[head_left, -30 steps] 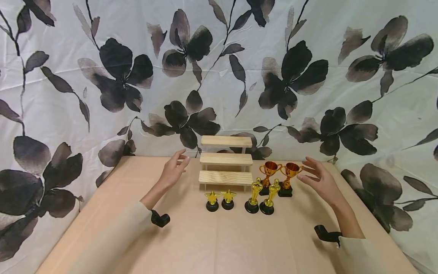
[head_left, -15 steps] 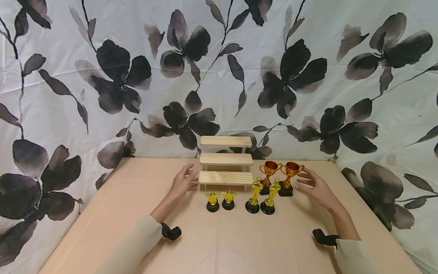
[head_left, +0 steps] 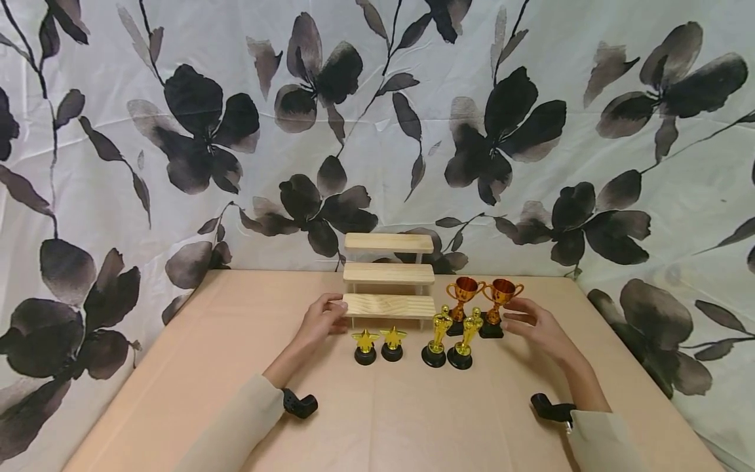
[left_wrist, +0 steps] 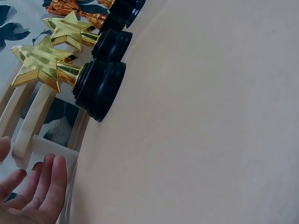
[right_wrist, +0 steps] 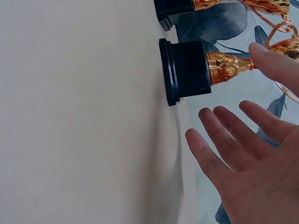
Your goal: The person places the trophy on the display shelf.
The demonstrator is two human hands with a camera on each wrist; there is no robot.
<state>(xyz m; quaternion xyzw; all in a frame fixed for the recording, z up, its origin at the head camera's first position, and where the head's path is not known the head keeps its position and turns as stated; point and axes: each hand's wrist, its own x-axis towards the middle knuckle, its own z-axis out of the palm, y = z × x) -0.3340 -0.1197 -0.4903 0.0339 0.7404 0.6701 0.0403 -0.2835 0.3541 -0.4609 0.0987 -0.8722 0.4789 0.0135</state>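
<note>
My left hand (head_left: 320, 321) is at the left end of the lowest board of a three-step wooden display stand (head_left: 389, 306). Its fingers are relaxed, fingertips right at the board's end in the left wrist view, where the hand (left_wrist: 39, 191) shows palm-up. On the other side, my right hand (head_left: 539, 328) is beside the right orange-gold trophy cup (head_left: 501, 292). The right wrist view shows its fingers spread, the thumb overlapping the cup's stem, and the black base (right_wrist: 189, 70) past the fingertips. Neither hand grips anything.
Two gold star trophies (head_left: 365, 345) stand before the stand. Two gold figure statuettes (head_left: 438, 337) stand right of them, with another trophy cup (head_left: 465, 292) behind. A floral cloth (head_left: 413, 144) hangs at the back of the peach-covered table (head_left: 413, 419).
My left hand has moved right and toward me, from beside the stand to the end of its lowest board. My right hand has lowered slightly and shifted left beside the cup.
</note>
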